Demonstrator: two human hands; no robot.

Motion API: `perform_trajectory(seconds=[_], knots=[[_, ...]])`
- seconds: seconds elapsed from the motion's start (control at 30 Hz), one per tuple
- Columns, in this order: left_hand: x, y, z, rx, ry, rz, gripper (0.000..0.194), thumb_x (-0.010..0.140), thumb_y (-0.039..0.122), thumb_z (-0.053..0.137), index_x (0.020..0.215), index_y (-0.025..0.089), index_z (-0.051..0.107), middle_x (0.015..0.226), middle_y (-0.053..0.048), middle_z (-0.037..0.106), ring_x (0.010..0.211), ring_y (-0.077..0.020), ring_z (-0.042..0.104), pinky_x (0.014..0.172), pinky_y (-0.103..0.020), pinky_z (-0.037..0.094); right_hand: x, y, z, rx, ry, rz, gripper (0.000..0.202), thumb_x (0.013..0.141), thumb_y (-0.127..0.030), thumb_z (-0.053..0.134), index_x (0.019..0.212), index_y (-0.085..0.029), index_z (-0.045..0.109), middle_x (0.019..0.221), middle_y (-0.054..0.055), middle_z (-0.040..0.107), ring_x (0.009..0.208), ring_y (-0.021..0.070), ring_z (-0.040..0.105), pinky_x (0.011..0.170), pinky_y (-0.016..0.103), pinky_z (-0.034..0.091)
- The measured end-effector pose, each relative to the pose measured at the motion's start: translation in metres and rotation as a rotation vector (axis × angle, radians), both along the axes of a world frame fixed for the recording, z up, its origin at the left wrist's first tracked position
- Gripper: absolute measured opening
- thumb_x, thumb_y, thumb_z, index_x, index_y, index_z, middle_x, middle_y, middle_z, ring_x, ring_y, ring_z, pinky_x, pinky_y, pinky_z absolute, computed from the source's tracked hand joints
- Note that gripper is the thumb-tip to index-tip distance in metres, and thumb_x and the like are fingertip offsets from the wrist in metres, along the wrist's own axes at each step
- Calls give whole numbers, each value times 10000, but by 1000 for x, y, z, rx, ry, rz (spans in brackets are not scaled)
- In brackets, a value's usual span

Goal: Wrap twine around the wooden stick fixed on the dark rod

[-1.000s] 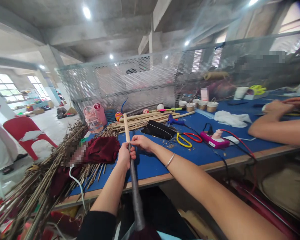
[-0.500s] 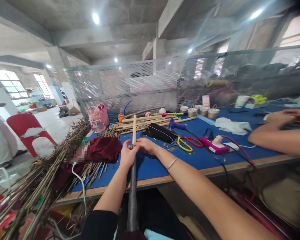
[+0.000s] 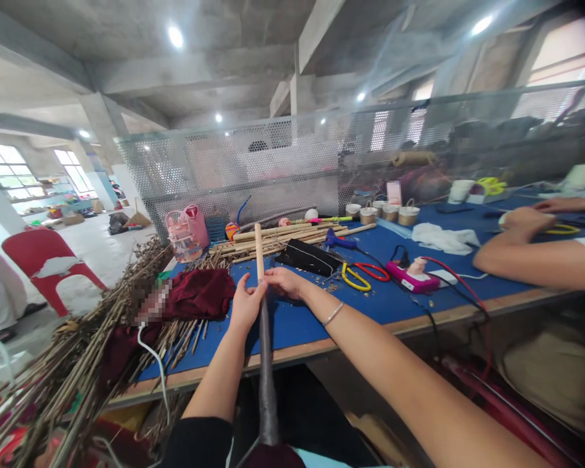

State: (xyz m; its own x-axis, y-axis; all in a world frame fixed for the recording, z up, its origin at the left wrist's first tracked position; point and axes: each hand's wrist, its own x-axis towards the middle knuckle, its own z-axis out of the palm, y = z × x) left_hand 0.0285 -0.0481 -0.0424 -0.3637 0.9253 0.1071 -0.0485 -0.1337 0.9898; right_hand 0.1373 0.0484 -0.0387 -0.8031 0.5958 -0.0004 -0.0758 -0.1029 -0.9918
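Note:
A long stick stands up between my hands, leaning toward me. Its upper part is a pale wooden rod (image 3: 259,250), and its lower part is a dark grey, wrapped-looking length (image 3: 267,364) that runs down to my lap. My left hand (image 3: 247,300) pinches it from the left where pale meets dark. From the right, the fingertips of my right hand (image 3: 283,283) press on the same spot. The fingers partly cover that join. Left of my hands lies a dark red cloth (image 3: 202,294). Beyond my right hand rests a black piece of material (image 3: 309,257).
Bundled dry stalks (image 3: 82,351) spill over the table's left edge. Yellow-and-red-handled scissors (image 3: 355,276), a blue glue gun (image 3: 338,240) and a magenta power strip (image 3: 412,278) with cords lie to the right. Pale rods (image 3: 292,235) lie behind. A co-worker's arm (image 3: 531,257) rests at far right.
The view has turned slightly right, so the surroundings sit further left. The stick's lower end has swung a little to the right. Both hands keep their pinch near the join.

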Motion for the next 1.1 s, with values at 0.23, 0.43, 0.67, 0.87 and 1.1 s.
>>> perform_trajectory(seconds=[0.23,0.43,0.67,0.87,1.1], knots=[[-1,0,2,-15,-184,-88,931,698,353,702,1404,149,131,651,-29,663,499,-135,608,477,-221,457,4,-1,3,-70,-4,49,322,730,-400,633,876,-127,543,445,-76,441,310,17,268,313,151,139],[-1,-2,0,24,-96,-36,890,625,311,763,1361,145,290,545,53,583,425,-74,527,411,-152,370,1,1,-1,1,25,20,310,705,-397,661,765,-122,530,429,-86,399,307,15,238,299,165,133],[1,-3,6,14,-129,-60,901,729,343,670,1412,143,118,629,-17,657,502,-134,608,473,-220,458,1,2,-1,-52,27,47,300,739,-383,629,860,-128,530,459,-71,454,319,24,278,316,158,149],[-1,-3,2,39,-35,27,842,626,308,762,1330,143,331,549,56,579,428,-69,526,405,-145,360,0,0,-1,-8,45,4,304,684,-372,678,758,-125,517,428,-95,378,309,14,235,302,165,135],[0,-2,5,-30,-176,-71,884,716,340,686,1397,146,158,661,-29,658,501,-134,611,484,-231,466,2,0,0,-50,18,42,301,732,-377,631,870,-125,547,479,-62,472,326,19,271,316,156,140]])
